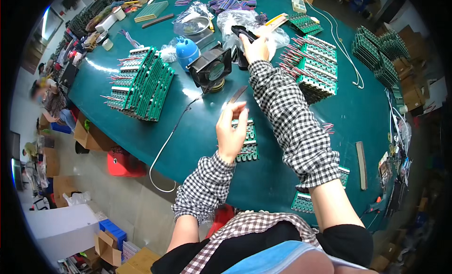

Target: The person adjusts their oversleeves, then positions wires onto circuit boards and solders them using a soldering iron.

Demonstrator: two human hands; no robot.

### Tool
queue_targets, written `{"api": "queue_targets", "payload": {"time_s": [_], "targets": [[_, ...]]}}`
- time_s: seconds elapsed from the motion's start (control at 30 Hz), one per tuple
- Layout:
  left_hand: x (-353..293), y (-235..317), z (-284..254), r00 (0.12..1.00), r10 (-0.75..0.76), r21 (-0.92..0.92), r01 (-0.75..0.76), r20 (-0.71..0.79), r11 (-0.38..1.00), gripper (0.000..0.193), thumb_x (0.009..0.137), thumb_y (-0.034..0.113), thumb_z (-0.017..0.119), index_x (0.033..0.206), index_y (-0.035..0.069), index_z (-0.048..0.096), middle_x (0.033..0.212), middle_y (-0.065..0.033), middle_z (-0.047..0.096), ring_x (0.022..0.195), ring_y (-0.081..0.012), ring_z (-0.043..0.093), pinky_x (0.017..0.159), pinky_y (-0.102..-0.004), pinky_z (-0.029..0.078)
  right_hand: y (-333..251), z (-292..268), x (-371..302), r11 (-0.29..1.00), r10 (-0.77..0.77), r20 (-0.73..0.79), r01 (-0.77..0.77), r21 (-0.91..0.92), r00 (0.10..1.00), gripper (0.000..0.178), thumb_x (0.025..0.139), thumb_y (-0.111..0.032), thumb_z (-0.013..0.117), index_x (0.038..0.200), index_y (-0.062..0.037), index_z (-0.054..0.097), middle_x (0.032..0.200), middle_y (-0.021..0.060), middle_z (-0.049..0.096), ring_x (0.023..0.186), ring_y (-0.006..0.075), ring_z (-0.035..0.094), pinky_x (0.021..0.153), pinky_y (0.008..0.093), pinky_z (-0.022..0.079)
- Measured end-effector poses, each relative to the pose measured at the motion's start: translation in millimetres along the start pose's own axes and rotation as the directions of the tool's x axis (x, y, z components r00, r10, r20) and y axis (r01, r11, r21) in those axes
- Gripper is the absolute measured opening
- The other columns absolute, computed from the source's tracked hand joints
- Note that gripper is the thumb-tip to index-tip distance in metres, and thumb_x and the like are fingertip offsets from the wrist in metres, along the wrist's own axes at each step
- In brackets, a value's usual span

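Note:
My left hand [230, 135] is closed on a thin, dark, pointed tool [238, 94] that looks like tweezers. Beneath and beside that hand lies a green circuit board panel [252, 139], partly covered by the fingers. My right hand [257, 49] reaches to the far side of the table and grips a black object [241, 32] whose kind I cannot make out. Clear plastic bags [277, 37] surround that hand. A black fan [210, 69] stands left of it, next to a blue, rounded device [187, 52].
Stacked circuit boards stand at left [146, 85] and at right with red and white wires [320, 64]. A white cable [157, 156] hangs over the table's near left edge. More boards [301, 202] lie under my right forearm; a grey strip [361, 165] lies at right.

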State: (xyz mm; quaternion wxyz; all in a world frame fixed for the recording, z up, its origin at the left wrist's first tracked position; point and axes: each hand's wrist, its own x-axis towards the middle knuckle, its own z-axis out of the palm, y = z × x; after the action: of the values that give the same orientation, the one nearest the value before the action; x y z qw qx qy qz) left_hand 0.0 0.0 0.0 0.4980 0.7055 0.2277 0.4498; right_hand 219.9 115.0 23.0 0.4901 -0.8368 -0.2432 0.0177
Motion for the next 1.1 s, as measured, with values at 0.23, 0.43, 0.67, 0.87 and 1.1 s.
{"api": "queue_targets", "payload": {"time_s": [0.23,0.43,0.67,0.87,1.1], "targets": [[72,10,26,0.982,-0.165,-0.259,0.136,-0.092,0.956,0.028,0.091,0.012,0.051,0.115,-0.001,0.050,0.107,-0.0091,0.057,0.097,-0.0130,0.053,0.085,-0.0260,0.042,-29,-24,-39,0.918,-0.016,-0.193,0.090,0.386,0.981,0.062,0.063,-0.040,0.079,0.107,-0.0043,0.053,0.103,0.0181,0.058,0.095,0.0301,0.056,0.085,0.0359,0.043],[67,-3,58,0.970,-0.177,-0.325,0.116,-0.166,0.938,0.030,0.092,0.012,0.050,0.118,-0.002,0.046,0.113,-0.0127,0.053,0.104,-0.0166,0.051,0.091,-0.0270,0.040,15,15,5,0.823,-0.023,-0.220,0.144,0.549,0.975,0.064,0.061,-0.003,0.079,0.114,-0.0002,0.044,0.096,0.0159,0.055,0.056,0.0161,0.059,0.045,0.0240,0.051],[30,-36,44,0.948,-0.237,-0.235,0.186,-0.212,0.954,0.023,0.091,0.008,0.047,0.112,-0.002,0.048,0.107,-0.0130,0.056,0.098,-0.0185,0.054,0.088,-0.0301,0.042,0,21,-34,0.950,-0.264,0.089,0.275,-0.149,0.960,0.053,0.069,-0.016,0.066,0.119,-0.0077,0.050,0.101,0.0135,0.063,0.098,0.0293,0.058,0.087,0.0379,0.045],[44,-47,59,0.971,-0.180,-0.184,0.150,-0.158,0.971,0.028,0.091,0.007,0.043,0.118,-0.003,0.044,0.112,-0.0145,0.055,0.100,-0.0198,0.053,0.089,-0.0303,0.041,-2,2,-24,0.702,-0.253,0.280,0.375,-0.605,0.926,0.034,0.080,-0.017,0.055,0.113,-0.0121,0.055,0.101,0.0096,0.062,0.099,0.0271,0.056,0.085,0.0435,0.041],[66,-61,70,0.911,-0.394,-0.386,0.321,-0.125,0.865,0.036,0.091,0.006,0.043,0.125,-0.003,0.039,0.114,-0.0176,0.054,0.101,-0.0197,0.054,0.089,-0.0281,0.042,23,0,-27,0.682,-0.362,0.028,0.285,-0.673,0.932,0.047,0.076,-0.017,0.059,0.122,-0.0109,0.052,0.125,0.0190,0.047,0.121,0.0341,0.037,0.100,0.0512,0.025]]}}
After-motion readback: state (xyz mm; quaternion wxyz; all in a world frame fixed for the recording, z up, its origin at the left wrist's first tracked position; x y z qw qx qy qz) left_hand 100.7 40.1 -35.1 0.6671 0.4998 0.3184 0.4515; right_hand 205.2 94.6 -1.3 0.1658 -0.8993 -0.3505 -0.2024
